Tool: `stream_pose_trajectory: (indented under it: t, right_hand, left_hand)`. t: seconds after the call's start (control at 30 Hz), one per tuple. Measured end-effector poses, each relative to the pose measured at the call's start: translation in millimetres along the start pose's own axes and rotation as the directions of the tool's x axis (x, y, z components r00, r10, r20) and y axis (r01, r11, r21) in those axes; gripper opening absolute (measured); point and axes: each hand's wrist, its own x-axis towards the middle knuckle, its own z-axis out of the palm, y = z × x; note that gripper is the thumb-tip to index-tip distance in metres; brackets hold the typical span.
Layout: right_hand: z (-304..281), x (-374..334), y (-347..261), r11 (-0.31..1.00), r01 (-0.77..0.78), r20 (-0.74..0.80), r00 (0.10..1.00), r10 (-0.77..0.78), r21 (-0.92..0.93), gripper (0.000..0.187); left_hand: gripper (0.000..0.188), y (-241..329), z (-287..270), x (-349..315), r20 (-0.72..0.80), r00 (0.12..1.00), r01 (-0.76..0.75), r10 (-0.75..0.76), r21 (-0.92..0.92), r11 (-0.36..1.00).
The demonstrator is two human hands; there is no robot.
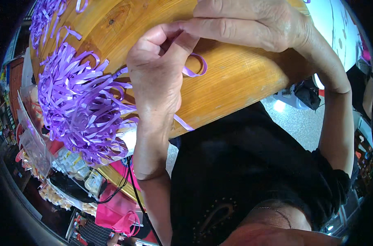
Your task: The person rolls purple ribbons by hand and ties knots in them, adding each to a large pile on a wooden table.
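On the wooden bench [235,78], we are seeing a heap of purple ribbon [78,102] lying left of both hands, its strands trailing rightward toward the wrist of the left hand [153,69]. That hand is sitting much nearer the heap; the right hand [264,26] is extending in from the right, well apart from it. A ribbon loop [195,76] is curling out on the right side of the left hand, and a loose end [183,123] is slanting down and rightward from beside the forearm, close to the bench edge. We are not able to tell whether these are one strip.

Hand state: the left is curling its fingers, thumb bent in close to the forefinger; the right is holding its fingers nearly straight, their tips meeting the left's fingertips. What either is gripping is staying hidden at that contact, so we are recording the hold as undetermined.

Also obscured: the left forearm is covering the strands' ends, the upper edge is cutting off part of the right hand, and a second ribbon bunch [45,18] is running out of view at upper left.
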Motion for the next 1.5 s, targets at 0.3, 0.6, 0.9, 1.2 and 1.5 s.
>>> stream_pose_trajectory:
  t: [0.3,0.6,0.9,1.2,1.5]
  right_hand:
    - [1,14,4,0.980,-0.189,-0.098,0.976,0.195,0.063,0.021]
    - [2,22,-30,0.810,-0.486,-0.009,0.856,0.517,0.327,0.012]
    - [-7,28,-46,-0.413,-0.563,0.631,0.267,0.729,0.716,0.012]
    - [7,31,-47,0.127,-0.629,0.236,0.461,0.856,0.767,0.016]
    - [18,23,-32,0.802,-0.470,-0.122,0.831,0.543,0.367,0.016]
  left_hand:
    - [0.011,-4,-13,-2,-0.010,0.996,-0.087,0.087,-0.045,0.995]
    - [0.010,-8,-3,-9,-0.095,0.976,-0.201,0.197,-0.032,0.979]
    - [0.014,-12,-10,-10,-0.006,0.969,-0.241,0.247,-0.236,0.941]
    - [0.016,-15,-16,-4,0.058,0.981,-0.139,0.185,-0.455,0.880]
    - [0.014,-13,-16,-4,-0.024,0.981,-0.193,0.195,-0.289,0.937]
